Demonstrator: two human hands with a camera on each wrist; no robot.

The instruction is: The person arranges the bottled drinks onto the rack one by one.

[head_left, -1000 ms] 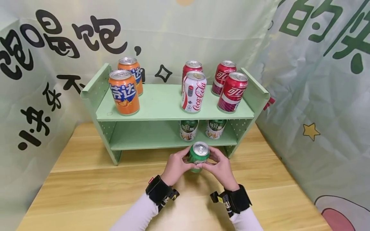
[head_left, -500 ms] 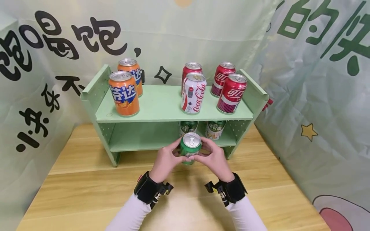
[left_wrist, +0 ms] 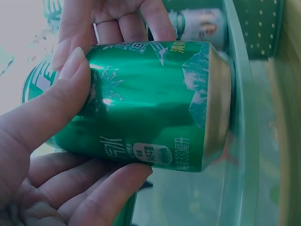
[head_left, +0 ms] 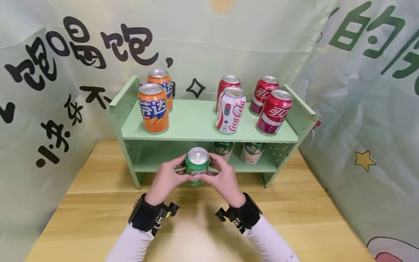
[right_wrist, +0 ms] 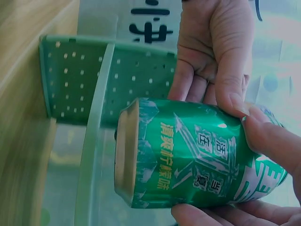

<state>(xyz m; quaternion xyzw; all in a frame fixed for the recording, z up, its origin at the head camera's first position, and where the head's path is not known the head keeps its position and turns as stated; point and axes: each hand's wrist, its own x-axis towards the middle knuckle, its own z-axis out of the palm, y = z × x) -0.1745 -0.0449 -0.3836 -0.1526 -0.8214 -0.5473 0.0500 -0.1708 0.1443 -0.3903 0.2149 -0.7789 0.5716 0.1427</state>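
A green soda can (head_left: 195,168) with a silver top is held upright between both hands, in front of the lower shelf. My left hand (head_left: 168,178) grips its left side, the thumb across the front and the fingers round the side. From the right, my right hand (head_left: 222,176) grips it the same way, the two thumb tips meeting at the front. In the left wrist view the can (left_wrist: 146,106) shows its bare metal base close to the shelf's edge. The right wrist view shows the can's lettered side (right_wrist: 197,155).
A light green two-tier shelf (head_left: 193,120) stands on the wooden table (head_left: 108,218). Orange cans (head_left: 154,112) stand upper left; a white Coca-Cola can (head_left: 230,111) and several red cans (head_left: 275,112) stand upper right. Two green-and-white cans (head_left: 252,153) stand lower right.
Both hands have carried the green can leftward along the shelf front, from before the green-and-white cans to the lower tier's middle. The head view has shifted slightly.
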